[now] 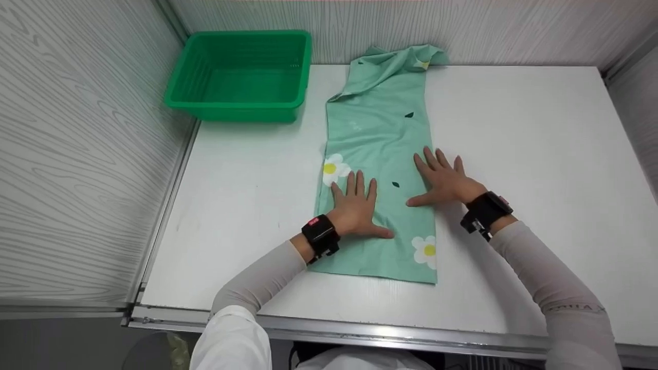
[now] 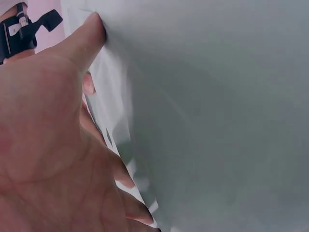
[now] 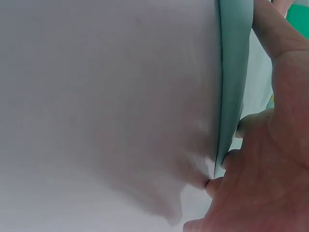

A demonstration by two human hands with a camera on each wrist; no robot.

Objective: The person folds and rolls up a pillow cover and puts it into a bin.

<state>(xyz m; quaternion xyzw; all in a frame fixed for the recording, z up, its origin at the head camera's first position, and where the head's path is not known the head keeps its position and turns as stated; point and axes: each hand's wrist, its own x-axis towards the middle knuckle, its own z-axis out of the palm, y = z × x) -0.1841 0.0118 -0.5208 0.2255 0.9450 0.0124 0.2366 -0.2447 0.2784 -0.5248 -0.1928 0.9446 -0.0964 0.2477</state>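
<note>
A silver metal trim [image 1: 380,333] runs along the front edge of the white bench [image 1: 241,221], and a person's arms in pale grey sleeves [image 1: 262,272] reach over it. Just behind that edge, near its middle, lies the near end of a long folded piece of mint-green fabric [image 1: 380,154], printed with white daisies and small dark leaves; it stretches from there to the back edge. A white daisy with a yellow centre [image 1: 425,251] marks its front right corner.

The left hand [image 1: 355,210], with a black strapped device [image 1: 321,235] at the wrist, rests on the fabric's front half, its grip spread with the thumb out to the right. Another daisy [image 1: 335,168] shows just beyond its fingertips, at the fabric's left border. Slightly farther back, the right hand [image 1: 444,182], wearing a similar black device [image 1: 486,211], lies across the fabric's right border, its grip also spread: the thumb is on the fabric, while the little finger lies past the border, over the bench.

The middle of the fabric is lightly wrinkled. In the bench's back left corner stands a green rectangular plastic basket [image 1: 239,105]. The fabric's far end is bunched at the back edge, against the pale wood-grain wall [image 1: 504,33].
</note>
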